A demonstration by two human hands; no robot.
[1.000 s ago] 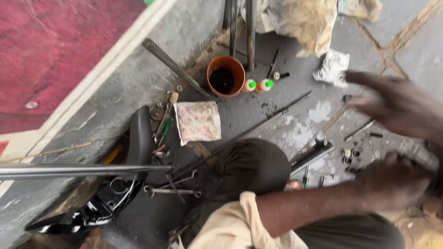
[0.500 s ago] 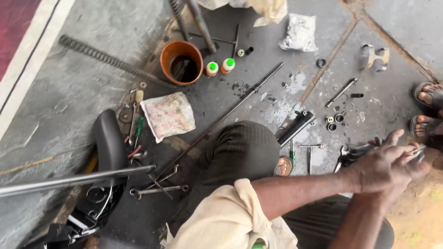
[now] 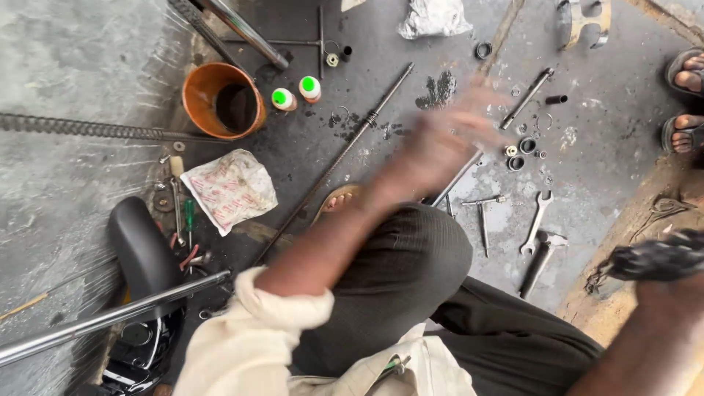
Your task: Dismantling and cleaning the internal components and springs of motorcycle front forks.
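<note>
Head view, looking down at a stained grey concrete floor (image 3: 88, 66). Left hand (image 3: 440, 143): centre of frame, heavily motion-blurred, stretched out above the floor; its fingers (image 3: 480, 110) look loosely spread and hold nothing, though the blur leaves this uncertain. Directly beside it, right of centre: a cluster of small dark metal rings (image 3: 522, 150), a short steel pin with a knurled end (image 3: 526, 97) above them, and a steel open-ended spanner (image 3: 537, 221) below them. Right hand (image 3: 660, 286): lower right edge of frame, fingers closed around a dark, greasy metal part (image 3: 653, 260); its shape is too blurred to tell. A long thin threaded steel rod (image 3: 334, 165) runs diagonally from upper centre towards lower left, passing under the left forearm. Upper left: round orange plastic bowl with dark contents (image 3: 220, 99), two small bottles with green caps (image 3: 295, 93) just right of it. Crumpled printed white cloth (image 3: 229, 189) below the bowl. A second person's sandalled feet (image 3: 686, 99) at the upper right edge.
</note>
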